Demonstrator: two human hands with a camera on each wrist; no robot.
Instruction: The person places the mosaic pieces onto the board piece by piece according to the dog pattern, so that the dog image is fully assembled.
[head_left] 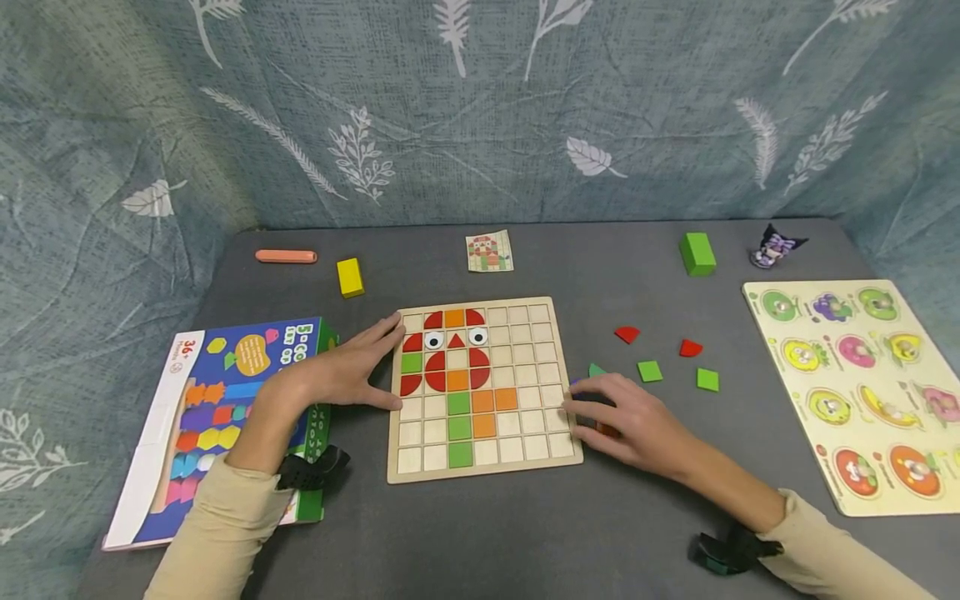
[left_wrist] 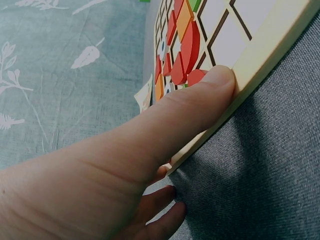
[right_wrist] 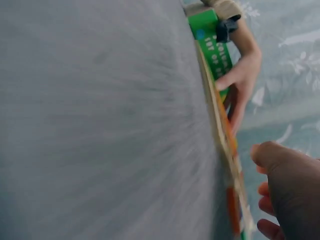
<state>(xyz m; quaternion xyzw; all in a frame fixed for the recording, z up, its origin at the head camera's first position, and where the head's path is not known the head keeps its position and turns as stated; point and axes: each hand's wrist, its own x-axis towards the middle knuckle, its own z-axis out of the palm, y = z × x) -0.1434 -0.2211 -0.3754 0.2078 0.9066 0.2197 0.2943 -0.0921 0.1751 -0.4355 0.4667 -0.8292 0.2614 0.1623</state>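
Observation:
A square wooden grid board (head_left: 525,437) lies in the middle of the table. Red, orange and green tiles and two eye tiles fill part of its left side. My left hand (head_left: 352,364) rests at the board's left edge, fingers spread near the far corner; in the left wrist view its thumb (left_wrist: 200,97) lies on the wooden rim. At the opposite edge, my right hand (head_left: 626,418) has its fingertips right at the rim. Beneath that hand, an orange piece (head_left: 607,430) and a teal piece (head_left: 596,370) are partly hidden.
Loose red tiles (head_left: 627,334) and green tiles (head_left: 649,371) lie right of the board. Behind it is a small pattern card (head_left: 489,252). A puzzle box (head_left: 262,350) stands left, a fruit board (head_left: 832,400) right. Yellow (head_left: 350,277) and green blocks (head_left: 698,254) sit farther back.

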